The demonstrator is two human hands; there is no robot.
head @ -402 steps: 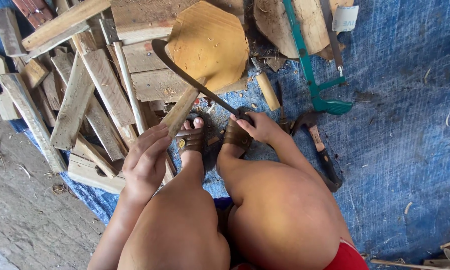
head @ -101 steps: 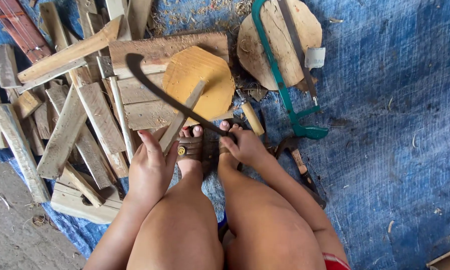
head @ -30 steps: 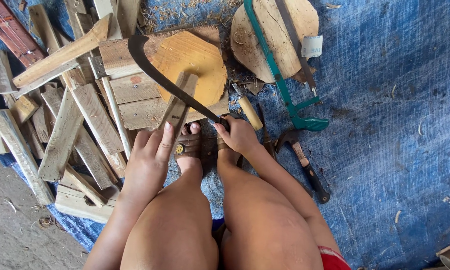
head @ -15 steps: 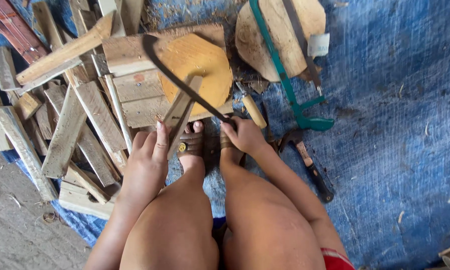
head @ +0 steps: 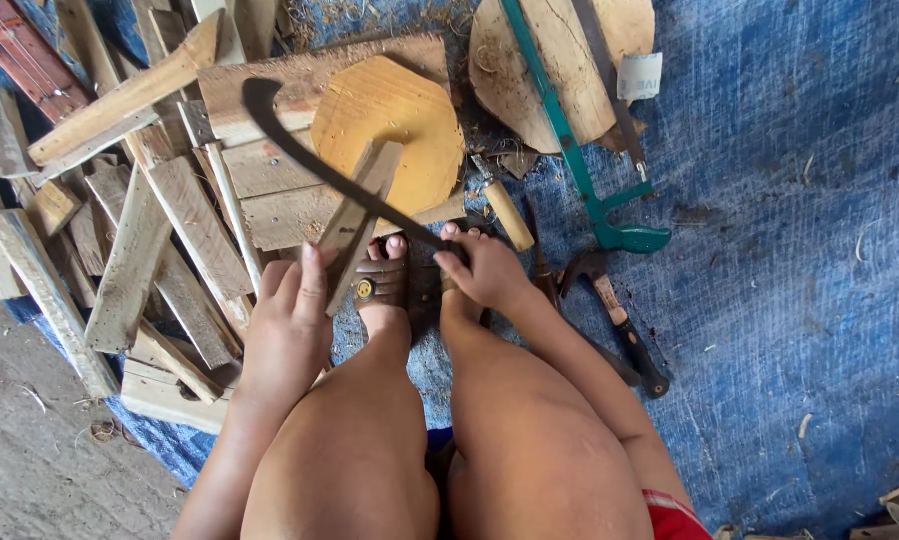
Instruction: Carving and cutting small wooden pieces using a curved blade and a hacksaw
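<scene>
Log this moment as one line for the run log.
left hand: holds wood strip | right hand: grips curved knife, blade across strip | under: wood block | nearby: green saw, hammer

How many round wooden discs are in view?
2: an orange disc under the stick the left hand steadies, and a pale disc beneath the green saw. Others may be hidden.

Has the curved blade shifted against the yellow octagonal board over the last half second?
Yes. The curved blade, gripped by the right hand, now has its tip left of the yellow octagonal board, over the plank; before, it lay across the board.
</scene>
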